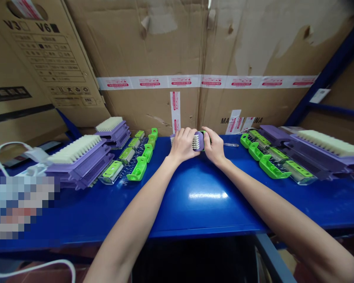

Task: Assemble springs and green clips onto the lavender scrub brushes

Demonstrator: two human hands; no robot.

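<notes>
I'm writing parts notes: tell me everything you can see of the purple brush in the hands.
The purple brush has a plastic-looking body with a rounded end and rows of pale bristles facing the camera. It points sideways near the blue table's far side; whether it rests there is hidden. The left hand holds it, hiding much; the right hand grips its right end, where a green edge shows.

Left forearm bare, slim, tapering; right forearm alike; left grip, right grip bare.
</notes>
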